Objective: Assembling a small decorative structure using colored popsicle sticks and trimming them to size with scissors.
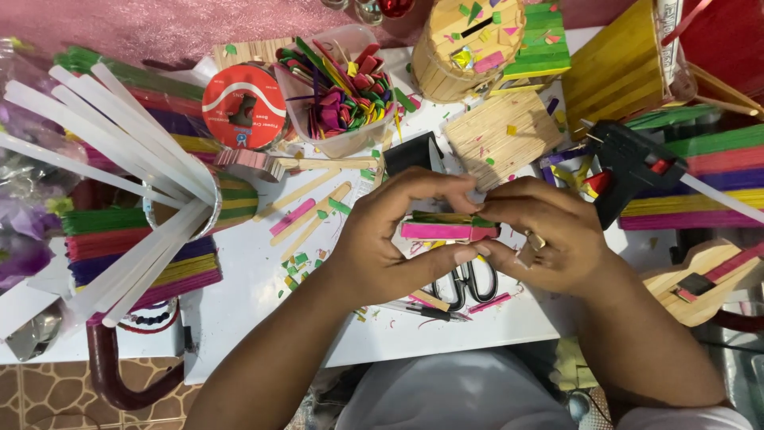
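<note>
Two hands pinch one small stack of craft sticks (446,229), pink face toward the camera with green edges showing, held just above the white table (263,310) and the scissors (465,280); it looks light, stiff and thin, probably easy to snap or shift apart, so gripping its two ends seems best. Left hand (390,239) clamps the left end between thumb and curled fingers, right hand (541,239) the right end, wrists angled inward, a black glue gun (629,167) resting nearby.
</note>
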